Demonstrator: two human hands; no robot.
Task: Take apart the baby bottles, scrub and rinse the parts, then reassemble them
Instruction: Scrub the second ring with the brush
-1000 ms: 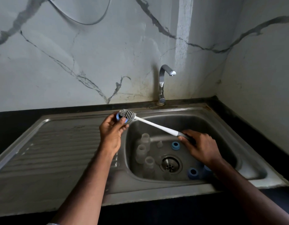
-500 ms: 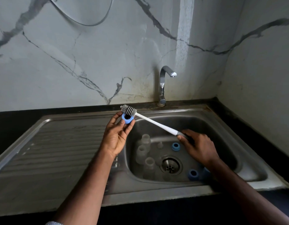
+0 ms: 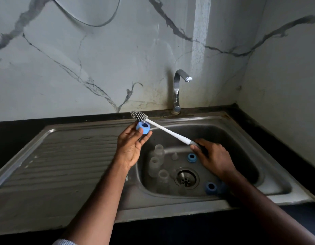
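The sink [image 3: 270,175] basin fills the lower right of the frame, its rim running along the black counter [image 3: 20,131], with the ribbed drainboard [image 3: 64,165] spreading wide to the lower left. The tap [image 3: 178,91] stands at the back rim, centre frame, spout turned right, with open air beneath it over the basin.

The left hand [image 3: 131,147], palm up, is raised above the basin's left edge; its fingertips and thumb pinch a blue ring [image 3: 142,127], opening facing the camera. The brush [image 3: 163,129] slants from centre frame up-left; its bristle head sits just above and behind the ring, whether touching cannot be told. The right hand [image 3: 213,158] hangs over the basin's middle, fingers curled round the brush's dark grip.

On the basin floor, three clear bottles [image 3: 157,162] cluster left of the drain [image 3: 186,178]. A small teat [image 3: 174,156] lies behind it. One blue ring lies beside the right hand, another near the front wall.
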